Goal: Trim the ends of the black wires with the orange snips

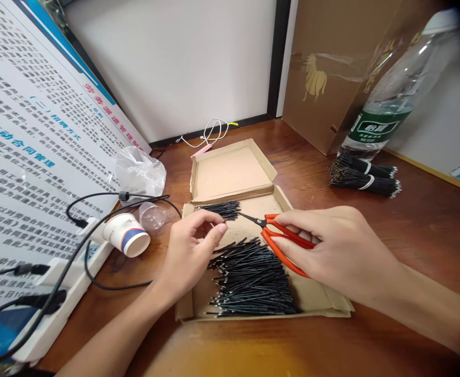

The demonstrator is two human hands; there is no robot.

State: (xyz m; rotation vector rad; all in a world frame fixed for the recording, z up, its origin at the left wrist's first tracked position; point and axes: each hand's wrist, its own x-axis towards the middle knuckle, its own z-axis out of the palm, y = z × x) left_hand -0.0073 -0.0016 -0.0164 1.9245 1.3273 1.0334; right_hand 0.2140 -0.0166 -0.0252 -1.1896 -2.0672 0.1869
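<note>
A shallow cardboard box (230,173) lies open on the wooden table. Inside it sits a big heap of short black wires (253,283) and, farther back, a smaller pile of black wires (224,209). My left hand (190,246) pinches a thin wire piece between thumb and forefinger, just in front of the smaller pile. My right hand (332,246) grips orange-handled snips (281,235), their dark tip pointing left toward the left fingertips.
Two tied wire bundles (363,175) lie at the right by a clear water bottle (387,94) and a brown carton (324,68). A paper cup (126,235) lies tipped at the left, near a plastic bag (139,170), black cables (96,251) and a leaning printed board (29,131).
</note>
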